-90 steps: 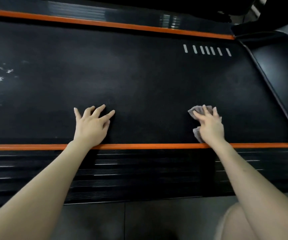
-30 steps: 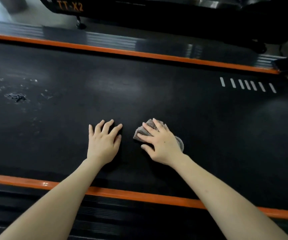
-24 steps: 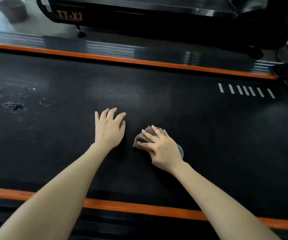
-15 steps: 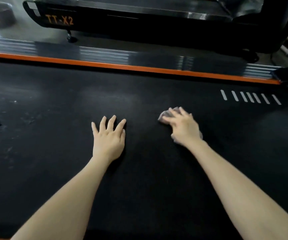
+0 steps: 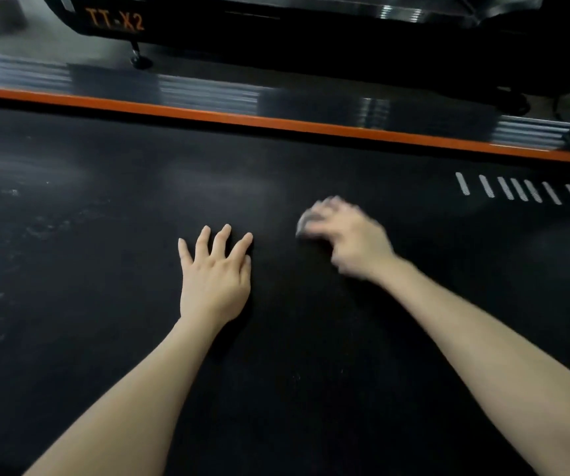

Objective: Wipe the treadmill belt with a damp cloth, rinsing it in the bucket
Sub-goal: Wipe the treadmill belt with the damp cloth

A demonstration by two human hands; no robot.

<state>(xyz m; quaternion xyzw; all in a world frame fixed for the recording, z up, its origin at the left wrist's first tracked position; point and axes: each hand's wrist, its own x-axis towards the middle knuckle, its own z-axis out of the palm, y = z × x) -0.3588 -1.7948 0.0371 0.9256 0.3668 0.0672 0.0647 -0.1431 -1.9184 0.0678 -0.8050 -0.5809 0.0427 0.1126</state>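
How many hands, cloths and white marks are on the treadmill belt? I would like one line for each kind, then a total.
hands: 2 (left hand, right hand)
cloth: 1
white marks: 7
total: 10

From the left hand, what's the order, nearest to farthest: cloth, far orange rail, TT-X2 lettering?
1. cloth, just right of the left hand, under the right hand.
2. orange rail, ahead across the belt.
3. TT-X2 lettering, beyond that rail.

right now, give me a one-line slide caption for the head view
Blurred right hand works a grey cloth across the black treadmill belt; left hand rests flat beside it.
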